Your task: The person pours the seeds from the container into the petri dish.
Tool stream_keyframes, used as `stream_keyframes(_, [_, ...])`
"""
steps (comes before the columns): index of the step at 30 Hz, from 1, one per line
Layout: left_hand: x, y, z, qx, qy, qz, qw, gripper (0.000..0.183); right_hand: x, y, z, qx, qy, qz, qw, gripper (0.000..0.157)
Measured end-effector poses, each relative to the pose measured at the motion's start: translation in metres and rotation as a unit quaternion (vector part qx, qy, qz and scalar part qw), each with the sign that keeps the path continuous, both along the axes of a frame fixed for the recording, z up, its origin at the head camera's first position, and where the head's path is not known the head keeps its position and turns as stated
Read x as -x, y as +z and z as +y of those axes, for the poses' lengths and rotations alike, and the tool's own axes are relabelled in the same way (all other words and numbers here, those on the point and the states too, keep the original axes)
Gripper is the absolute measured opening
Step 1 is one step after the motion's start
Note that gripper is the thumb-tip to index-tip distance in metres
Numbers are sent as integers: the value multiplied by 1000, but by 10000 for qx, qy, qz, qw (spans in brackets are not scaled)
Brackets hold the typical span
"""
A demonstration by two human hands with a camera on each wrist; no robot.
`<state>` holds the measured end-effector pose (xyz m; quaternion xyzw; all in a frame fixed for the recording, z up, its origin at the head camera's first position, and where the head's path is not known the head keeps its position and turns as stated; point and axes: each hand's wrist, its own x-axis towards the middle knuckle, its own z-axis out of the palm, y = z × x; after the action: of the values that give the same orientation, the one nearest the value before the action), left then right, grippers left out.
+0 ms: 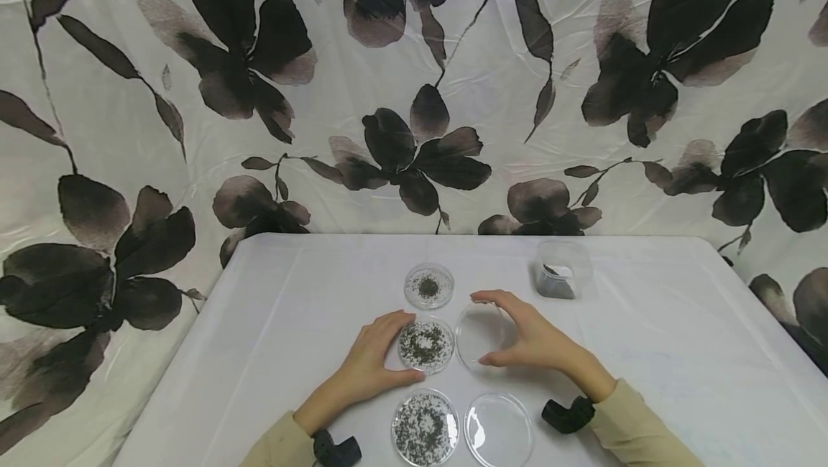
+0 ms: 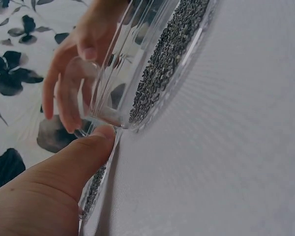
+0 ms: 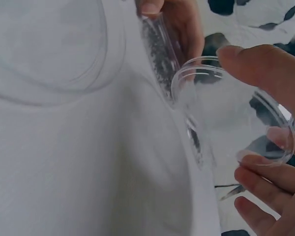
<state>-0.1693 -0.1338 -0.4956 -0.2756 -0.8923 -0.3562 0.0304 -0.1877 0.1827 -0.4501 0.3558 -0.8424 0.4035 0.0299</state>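
Observation:
In the head view my left hand holds the middle petri dish by its rim, thumb at the near side and fingers at the far side. Dark grains are scattered over that dish's floor. To its right, my right hand grips a clear petri dish lid between thumb and fingers. The right wrist view shows this lid tilted, its edge between thumb and fingertips. In the left wrist view my left thumb shows, while the fingers are hidden.
A larger petri dish of dark grains lies nearest me, with a clear lid to its right. Farther back stands a smaller dish with a little heap of grains. A clear tub with dark contents is at the back right.

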Motion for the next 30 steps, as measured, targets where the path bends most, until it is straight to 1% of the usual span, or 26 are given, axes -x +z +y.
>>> stream_keyframes(4, [0,0,0,22,2,-10,10000,93,2,0,-7,166,43,-34,9998,85])
stream_keyframes(8, [-1,0,-1,22,-13,11,10000,93,5,1,-15,383,184,-45,9991,83])
stream_keyframes(11, [-1,0,-1,48,-23,6,10000,93,6,3,-22,502,254,-193,9982,84])
stream_keyframes(17, [-2,-1,-2,98,52,-162,9998,93,9,6,-37,633,467,-430,9960,86])
stream_keyframes(20, [-2,-2,-3,105,46,-166,9998,95,12,6,-44,579,542,-474,9957,87])
stream_keyframes(26, [-1,-2,-4,56,-83,0,9999,96,13,5,-60,390,656,-532,9957,86])
stream_keyframes(30, [-1,-2,-4,75,-77,-75,9999,96,11,6,-69,121,612,-531,9966,84])
